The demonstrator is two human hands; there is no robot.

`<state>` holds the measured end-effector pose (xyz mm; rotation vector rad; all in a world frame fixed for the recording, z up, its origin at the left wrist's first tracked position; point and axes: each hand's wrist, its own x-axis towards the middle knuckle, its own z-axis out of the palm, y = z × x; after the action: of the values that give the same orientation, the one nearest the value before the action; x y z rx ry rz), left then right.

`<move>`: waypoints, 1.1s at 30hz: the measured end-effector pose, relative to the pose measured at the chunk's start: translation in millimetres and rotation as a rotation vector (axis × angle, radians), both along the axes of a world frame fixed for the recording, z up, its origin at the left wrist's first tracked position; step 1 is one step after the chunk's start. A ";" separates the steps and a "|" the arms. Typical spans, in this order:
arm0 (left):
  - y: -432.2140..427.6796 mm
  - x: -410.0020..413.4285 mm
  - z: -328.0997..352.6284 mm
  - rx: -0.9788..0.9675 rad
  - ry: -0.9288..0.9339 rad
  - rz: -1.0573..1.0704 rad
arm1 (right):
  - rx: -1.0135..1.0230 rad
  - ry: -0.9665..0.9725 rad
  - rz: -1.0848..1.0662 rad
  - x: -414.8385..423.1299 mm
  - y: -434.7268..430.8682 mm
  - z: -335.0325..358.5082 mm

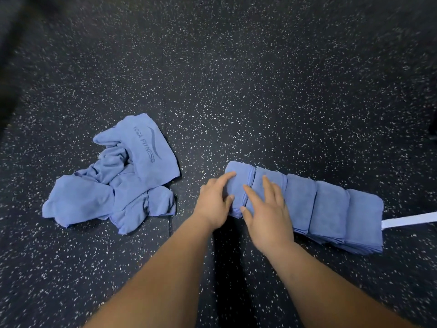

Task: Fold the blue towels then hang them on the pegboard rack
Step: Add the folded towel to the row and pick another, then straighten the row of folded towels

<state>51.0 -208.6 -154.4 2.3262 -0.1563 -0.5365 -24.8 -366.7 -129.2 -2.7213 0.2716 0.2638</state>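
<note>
On the speckled black rubber floor (236, 91), left hand (214, 202) and right hand (267, 216) press spread fingers on the limp folded blue cloth towel (326, 207), probably best pinched at its nine-o'clock end.

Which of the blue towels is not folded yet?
The crumpled towel on the left, with printed letters; the folded towels lie in a neat row on the right.

The crumpled blue towel (113, 185) bears darker blue printed lettering (144, 144) that reads "YOGA FITNESS", the second letter being unclear, running alongside a curved swoosh mark (156, 144) on its flat upper flap
</note>
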 end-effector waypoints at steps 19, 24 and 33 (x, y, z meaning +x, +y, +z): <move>33.4 -13.1 28.3 0.081 -0.100 0.079 | -0.180 -0.027 0.060 14.3 31.8 30.6; 79.8 -17.4 42.4 0.232 -0.130 0.133 | -0.149 -0.024 0.162 28.3 66.9 47.9; 184.1 -27.5 34.4 0.589 -0.042 0.060 | -0.136 0.057 0.350 33.8 132.7 45.7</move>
<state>23.4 -24.5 -119.9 2.9036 0.0643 -0.5569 8.9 -234.1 -83.5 -2.8883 -0.1819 0.4343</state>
